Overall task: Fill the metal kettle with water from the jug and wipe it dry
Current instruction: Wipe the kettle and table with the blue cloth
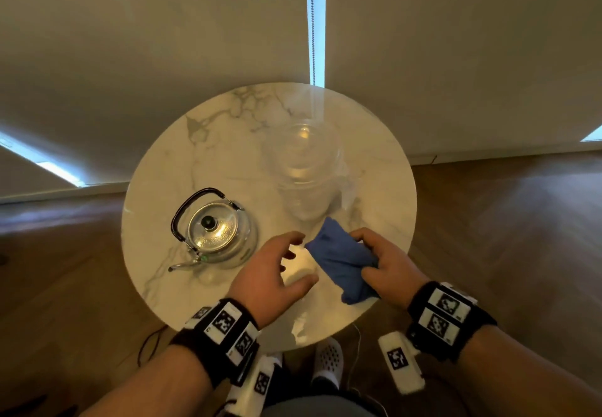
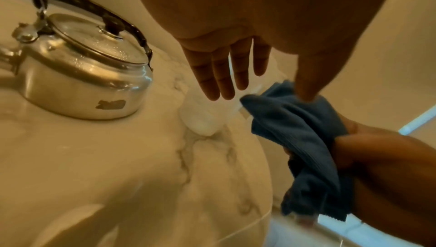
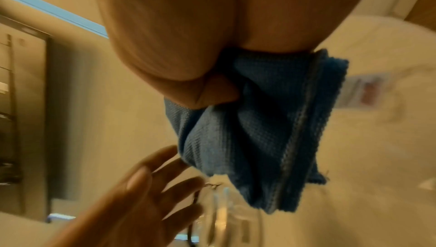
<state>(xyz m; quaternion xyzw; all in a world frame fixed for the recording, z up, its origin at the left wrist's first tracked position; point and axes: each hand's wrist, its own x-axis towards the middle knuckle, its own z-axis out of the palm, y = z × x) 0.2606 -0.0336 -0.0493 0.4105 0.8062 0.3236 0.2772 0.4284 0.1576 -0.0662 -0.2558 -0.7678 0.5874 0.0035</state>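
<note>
The metal kettle stands on the left of the round marble table, lid on, water drops on the lid, black handle tipped back, spout toward the near left. A clear jug stands behind the hands at the table's middle right. My right hand grips a bunched blue cloth above the table's near edge. My left hand hovers open just left of the cloth, fingers spread, its fingertips almost at the cloth's edge.
The table is small, with wooden floor all round it and pale blinds behind. A white slipper shows below the near table edge. A dark shelf unit shows in the right wrist view.
</note>
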